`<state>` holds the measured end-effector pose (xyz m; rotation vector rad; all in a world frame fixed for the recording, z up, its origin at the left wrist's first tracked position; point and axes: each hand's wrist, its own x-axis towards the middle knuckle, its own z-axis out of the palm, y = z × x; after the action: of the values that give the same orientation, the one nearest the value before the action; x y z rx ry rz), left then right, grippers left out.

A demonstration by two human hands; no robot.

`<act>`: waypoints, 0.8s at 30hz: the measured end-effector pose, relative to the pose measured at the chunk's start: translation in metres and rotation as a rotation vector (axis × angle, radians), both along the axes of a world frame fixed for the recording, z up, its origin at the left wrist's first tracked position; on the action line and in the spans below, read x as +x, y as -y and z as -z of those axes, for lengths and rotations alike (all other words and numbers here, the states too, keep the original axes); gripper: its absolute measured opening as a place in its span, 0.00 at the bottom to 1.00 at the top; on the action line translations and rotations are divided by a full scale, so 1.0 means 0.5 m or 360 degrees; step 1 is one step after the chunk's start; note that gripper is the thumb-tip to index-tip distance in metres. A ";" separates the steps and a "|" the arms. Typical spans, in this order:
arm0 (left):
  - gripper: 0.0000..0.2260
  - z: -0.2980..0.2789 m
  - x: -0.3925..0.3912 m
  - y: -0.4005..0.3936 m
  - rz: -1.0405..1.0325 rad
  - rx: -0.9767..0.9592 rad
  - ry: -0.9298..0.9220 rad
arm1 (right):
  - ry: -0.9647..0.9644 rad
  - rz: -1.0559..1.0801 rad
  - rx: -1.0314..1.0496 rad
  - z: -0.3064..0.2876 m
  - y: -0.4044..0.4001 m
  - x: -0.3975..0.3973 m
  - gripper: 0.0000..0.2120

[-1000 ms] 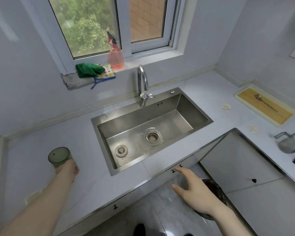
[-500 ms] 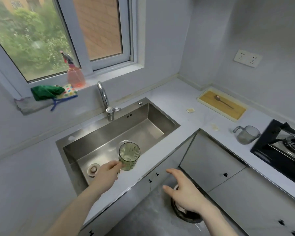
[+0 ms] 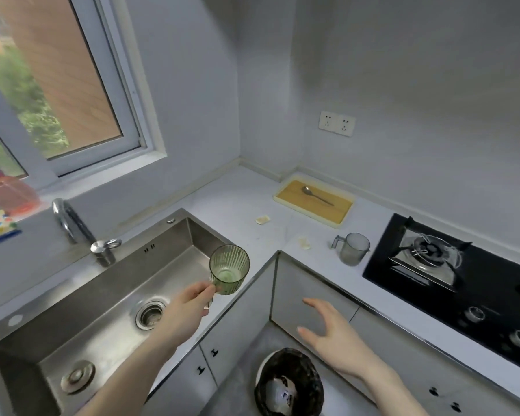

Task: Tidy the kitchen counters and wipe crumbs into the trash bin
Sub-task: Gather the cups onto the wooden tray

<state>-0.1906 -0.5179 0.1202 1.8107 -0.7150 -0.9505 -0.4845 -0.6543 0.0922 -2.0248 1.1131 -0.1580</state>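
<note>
Carried rightward from the far left counter, the green ribbed glass (image 3: 229,269) now hangs over the sink's (image 3: 72,298) right end.

Her left hand (image 3: 186,310) pinches the glass low on its side, tilted, mouth toward us; the right hand (image 3: 333,334) floats with fingers spread, grasping nothing, above the black-lined trash bin (image 3: 288,382) on the floor at six o'clock. Crumbs (image 3: 262,219) lie on the counter (image 3: 237,199) at twelve o'clock, near a tray (image 3: 312,202) holding a spoon (image 3: 315,196), with a clear jug (image 3: 352,248) at two o'clock, beside the stove (image 3: 451,274).
</note>
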 end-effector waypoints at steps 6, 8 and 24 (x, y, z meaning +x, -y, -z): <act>0.11 0.004 -0.048 0.141 0.0081 0.0008 -0.0049 | 0.0038 0.0149 -0.0050 0.001 0.105 -0.083 0.29; 0.11 0.007 -0.056 0.190 0.0154 0.0062 -0.0059 | 0.0022 0.0188 -0.0070 0.004 0.138 -0.096 0.29; 0.11 0.159 -0.057 0.686 0.0720 0.0492 -0.0121 | -0.0151 0.0725 0.0221 0.132 0.489 -0.030 0.35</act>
<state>-0.2193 -0.8608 0.0406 1.8996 -0.9972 -1.4876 -0.4993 -0.8990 0.0265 -1.6455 1.5896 -0.2095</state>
